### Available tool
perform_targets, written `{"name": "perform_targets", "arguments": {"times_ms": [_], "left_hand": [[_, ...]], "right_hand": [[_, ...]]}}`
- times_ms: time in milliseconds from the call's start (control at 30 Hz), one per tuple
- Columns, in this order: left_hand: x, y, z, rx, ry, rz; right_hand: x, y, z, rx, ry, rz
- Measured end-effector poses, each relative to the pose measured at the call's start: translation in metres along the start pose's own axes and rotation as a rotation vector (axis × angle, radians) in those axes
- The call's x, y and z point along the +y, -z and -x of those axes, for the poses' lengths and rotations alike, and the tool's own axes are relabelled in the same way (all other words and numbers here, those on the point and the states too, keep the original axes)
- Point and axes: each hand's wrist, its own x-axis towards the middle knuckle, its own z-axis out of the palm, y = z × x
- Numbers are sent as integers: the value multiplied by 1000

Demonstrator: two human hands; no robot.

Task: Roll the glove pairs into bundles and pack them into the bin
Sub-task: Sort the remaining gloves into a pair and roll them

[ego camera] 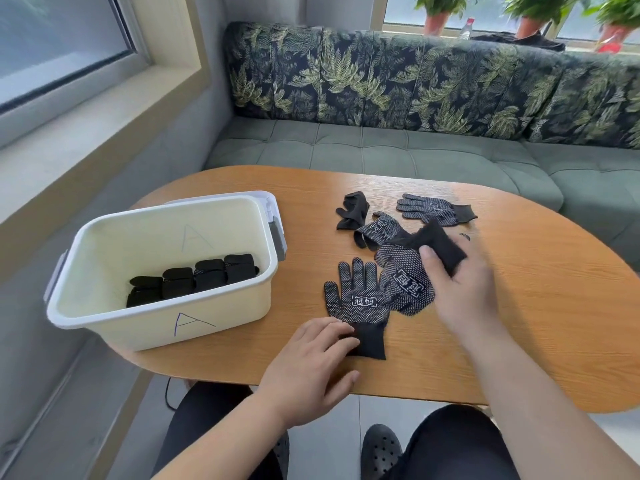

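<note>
A black dotted glove (pixel 360 299) lies flat, palm up, near the front of the wooden table (pixel 536 327). My left hand (pixel 311 365) presses its fingers on that glove's cuff. My right hand (pixel 464 289) grips the cuff of a second dotted glove (pixel 408 282), which lies beside the first and partly over it. More loose gloves (pixel 433 207) lie further back on the table. The cream bin (pixel 156 317), marked A, stands at the left and holds several rolled black bundles (pixel 194 278).
A green sofa (pixel 398 150) with leaf-print cushions runs behind the table. A window ledge is on the left. My knees and a black shoe (pixel 381 452) show below the table's front edge.
</note>
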Motion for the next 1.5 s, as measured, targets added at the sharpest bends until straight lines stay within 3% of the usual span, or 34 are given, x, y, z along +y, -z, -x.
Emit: {"name": "perform_targets", "arguments": {"times_ms": [133,367,567,800,1000,1233,1500], "left_hand": [[0,-2,0,25,-18,4],[-2,-2,0,23,-13,14],[0,0,1,21,-19,-7],[2,0,1,34,-22,-3],[1,-1,2,54,-22,-4],[2,-1,3,92,-36,-16],[3,-1,4,118,-20,2]], "right_hand": [[-17,-5,-31,-202,39,192],[-32,-21,-36,-51,194,48],[41,-53,41,-463,296,507],[50,-62,65,-229,457,639],[33,-49,47,-31,457,515],[72,-51,88,-218,525,628],[65,-54,97,-190,496,577]]}}
